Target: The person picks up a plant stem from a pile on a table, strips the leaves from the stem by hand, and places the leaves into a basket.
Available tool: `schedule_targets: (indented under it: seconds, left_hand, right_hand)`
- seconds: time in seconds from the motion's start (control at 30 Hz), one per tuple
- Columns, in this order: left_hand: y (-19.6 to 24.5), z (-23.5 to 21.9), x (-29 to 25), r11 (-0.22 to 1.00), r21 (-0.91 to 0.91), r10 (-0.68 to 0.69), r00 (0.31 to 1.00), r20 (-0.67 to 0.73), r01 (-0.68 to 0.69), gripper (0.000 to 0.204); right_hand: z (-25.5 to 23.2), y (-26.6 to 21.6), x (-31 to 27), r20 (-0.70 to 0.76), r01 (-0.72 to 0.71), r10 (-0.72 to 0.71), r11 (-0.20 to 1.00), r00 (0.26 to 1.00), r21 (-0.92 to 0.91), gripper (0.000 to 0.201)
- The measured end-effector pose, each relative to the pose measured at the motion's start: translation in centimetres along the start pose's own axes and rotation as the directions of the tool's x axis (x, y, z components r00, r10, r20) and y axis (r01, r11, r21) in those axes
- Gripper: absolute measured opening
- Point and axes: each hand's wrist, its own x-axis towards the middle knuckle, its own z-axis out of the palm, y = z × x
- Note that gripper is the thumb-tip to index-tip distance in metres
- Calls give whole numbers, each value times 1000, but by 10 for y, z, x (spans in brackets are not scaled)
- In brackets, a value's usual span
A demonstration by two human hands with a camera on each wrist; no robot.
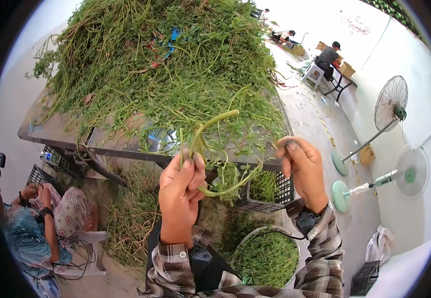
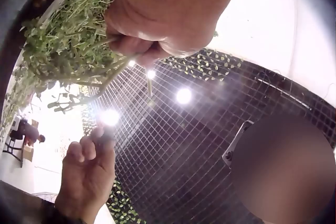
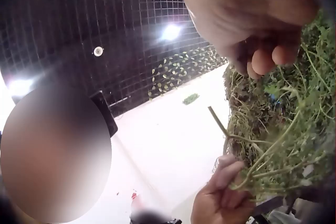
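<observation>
In the head view my left hand (image 1: 180,188) pinches a leafy green stem (image 1: 220,116) between thumb and fingers. Its thick cut end curves up and right, and thinner leafy shoots droop toward the right. My right hand (image 1: 302,169) is raised beside the stem, apart from it, its fingers loosely bent with nothing visible in them. A dark covering shows on the right thumb tip. The right wrist view shows the left hand (image 3: 223,195) gripping the stem (image 3: 262,166), with the bent right fingers (image 3: 265,61) above.
A large heap of greens (image 1: 176,64) covers the table (image 1: 121,149) ahead. Below are a black crate (image 1: 262,198) with stems and a round tub (image 1: 295,260) of picked greens. A seated person (image 1: 41,223) is at left. Fans (image 1: 392,102) stand at right.
</observation>
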Motion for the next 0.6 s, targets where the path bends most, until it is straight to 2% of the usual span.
schedule_targets:
  seconds: [0.07,0.17,0.23,0.43,0.5,0.57,0.6]
  left_hand:
    - [2,-1,-1,1000,6,3,999,43,-3,21]
    - [5,2,0,1000,13,4,997,71,-5,22]
    - [5,2,-1,1000,25,9,999,33,-10,21]
    - [1,1,1,999,-12,33,999,0,-33,19]
    - [-2,2,2,999,-6,36,999,-19,-36,18]
    - [-3,3,2,999,20,28,1000,-14,-28,18]
    - [-4,3,2,1000,20,24,1000,-12,-24,18]
  right_hand:
    - [-7,13,4,19,-72,71,996,997,52,22]
    - [-8,26,0,-4,-105,105,991,994,80,22]
    - [-9,25,-10,3,-96,97,992,995,87,21]
    - [-15,25,-54,-164,-31,47,995,985,98,20]
    - [-15,19,-63,-189,-32,42,998,981,54,19]
    - [-12,14,-68,-164,41,-66,988,984,-152,17]
    - [-7,8,-68,-138,34,-64,977,988,-211,16]
